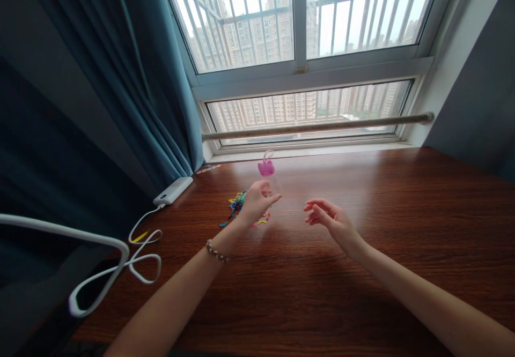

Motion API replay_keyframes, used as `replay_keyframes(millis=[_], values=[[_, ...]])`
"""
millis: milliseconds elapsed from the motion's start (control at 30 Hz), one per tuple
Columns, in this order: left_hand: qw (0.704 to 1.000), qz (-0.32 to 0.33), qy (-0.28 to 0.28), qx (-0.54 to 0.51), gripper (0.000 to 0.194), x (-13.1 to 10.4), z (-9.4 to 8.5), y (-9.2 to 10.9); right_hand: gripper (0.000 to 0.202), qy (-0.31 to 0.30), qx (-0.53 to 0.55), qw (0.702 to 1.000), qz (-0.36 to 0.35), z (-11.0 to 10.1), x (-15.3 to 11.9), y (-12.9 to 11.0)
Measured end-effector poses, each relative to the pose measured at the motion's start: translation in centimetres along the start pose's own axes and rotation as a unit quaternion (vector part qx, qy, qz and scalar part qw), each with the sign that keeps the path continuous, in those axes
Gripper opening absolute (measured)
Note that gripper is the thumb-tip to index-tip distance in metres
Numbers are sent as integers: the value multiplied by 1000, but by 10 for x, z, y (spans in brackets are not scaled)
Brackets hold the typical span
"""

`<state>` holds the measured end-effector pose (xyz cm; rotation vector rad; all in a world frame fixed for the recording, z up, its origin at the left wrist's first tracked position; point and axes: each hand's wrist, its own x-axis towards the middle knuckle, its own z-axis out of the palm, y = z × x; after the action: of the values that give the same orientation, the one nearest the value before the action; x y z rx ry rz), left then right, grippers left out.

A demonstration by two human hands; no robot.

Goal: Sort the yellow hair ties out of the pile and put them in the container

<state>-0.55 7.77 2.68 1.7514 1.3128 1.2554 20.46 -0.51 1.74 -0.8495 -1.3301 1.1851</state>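
Note:
My left hand (257,202) is closed round a small clear bottle (275,186) with a pink cat-head lid (266,168) and a loop on top. The bottle stands roughly upright; its lower part is partly behind my fingers. Beside and beneath that hand lies a pile of small colourful pieces (238,201), blue, yellow and red, too small to name. My right hand (326,216) hovers over the table to the right of the bottle, fingers loosely curled and apart, holding nothing.
The dark brown wooden table (306,292) reaches to the window sill. A white power bank (174,190) with a white cable (139,260) is at the left edge near a blue curtain (161,78). A metal rail (322,127) crosses the window.

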Motion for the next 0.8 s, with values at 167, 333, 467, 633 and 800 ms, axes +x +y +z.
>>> replay_keyframes(millis=[167,333,467,633,800], values=[[995,-14,5,102,41,84,3,-25,32,-33,-64,997,-5,-1,0,11],[994,-42,0,99,31,119,13,-61,30,-43,-75,996,-8,0,-1,15],[995,-52,-10,86,35,132,15,-79,31,-42,-87,995,-12,-1,0,13],[994,-57,-16,90,33,145,11,-91,31,-53,-94,994,-7,0,0,12],[990,-71,-30,119,28,151,7,-98,31,-63,-102,993,-1,-1,0,15]])
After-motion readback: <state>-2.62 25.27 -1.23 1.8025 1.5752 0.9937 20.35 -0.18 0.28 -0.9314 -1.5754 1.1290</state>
